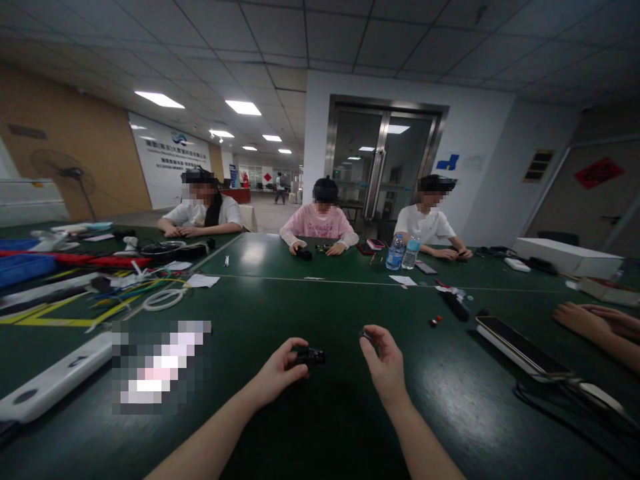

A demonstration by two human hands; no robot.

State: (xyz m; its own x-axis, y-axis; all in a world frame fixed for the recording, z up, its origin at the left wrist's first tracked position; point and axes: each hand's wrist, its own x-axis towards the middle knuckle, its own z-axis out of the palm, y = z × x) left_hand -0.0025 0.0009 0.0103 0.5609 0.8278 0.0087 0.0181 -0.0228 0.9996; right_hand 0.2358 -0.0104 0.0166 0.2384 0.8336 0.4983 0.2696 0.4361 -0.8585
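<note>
Near the middle of the green table [280, 303], my left hand [277, 373] grips a small black object [313, 357] between thumb and fingers. Its surface looks uneven, but its kind is too dark to make out. To its right my right hand [385, 363] is raised a little, thumb and index finger pinched on a tiny dark piece [365, 335]. What that piece is cannot be told at this size. A gap of bare table lies between the two hands.
A white power strip [60, 377] lies at left, near loose cables [163, 300] and blue trays [25, 267]. At right are a phone [523, 343] on a white block and small red parts [436, 321]. Water bottles [395, 253] stand farther back. Several people sit around the table.
</note>
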